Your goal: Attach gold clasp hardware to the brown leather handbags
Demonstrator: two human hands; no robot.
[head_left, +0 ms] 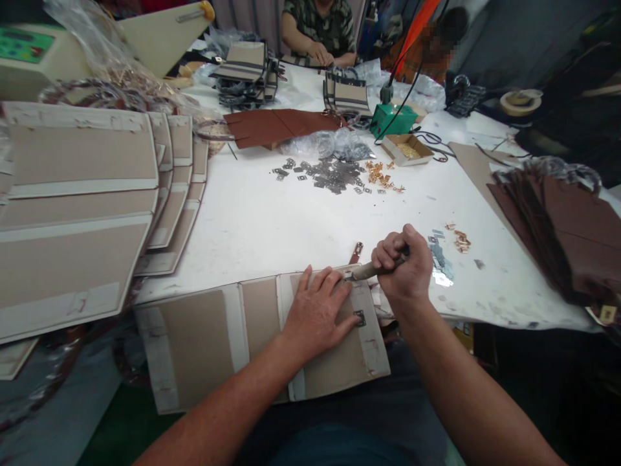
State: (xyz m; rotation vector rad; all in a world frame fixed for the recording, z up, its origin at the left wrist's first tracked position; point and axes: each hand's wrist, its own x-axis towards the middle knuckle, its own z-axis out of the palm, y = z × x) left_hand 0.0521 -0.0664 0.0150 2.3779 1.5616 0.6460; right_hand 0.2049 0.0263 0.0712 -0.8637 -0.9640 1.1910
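A tan bag panel with pale strips (pixel 204 343) lies across the near table edge and my lap. My left hand (pixel 317 310) presses flat on it, fingers spread, beside a small dark metal plate (pixel 359 317) set in the panel. My right hand (pixel 405 265) is closed in a fist around a wooden-handled tool (pixel 365 272), whose tip points left at the panel near my left fingertips. A brown strap end with a metal clasp (pixel 356 251) lies just beyond the panel.
A stack of tan panels (pixel 77 194) fills the left. Loose dark metal plates (pixel 330 173) and gold fittings (pixel 383 176) lie mid-table; brown leather bags (pixel 567 226) are piled right. A green box (pixel 392 120), a cardboard tray (pixel 406 149) and a person's hands (pixel 323 55) are at the far side.
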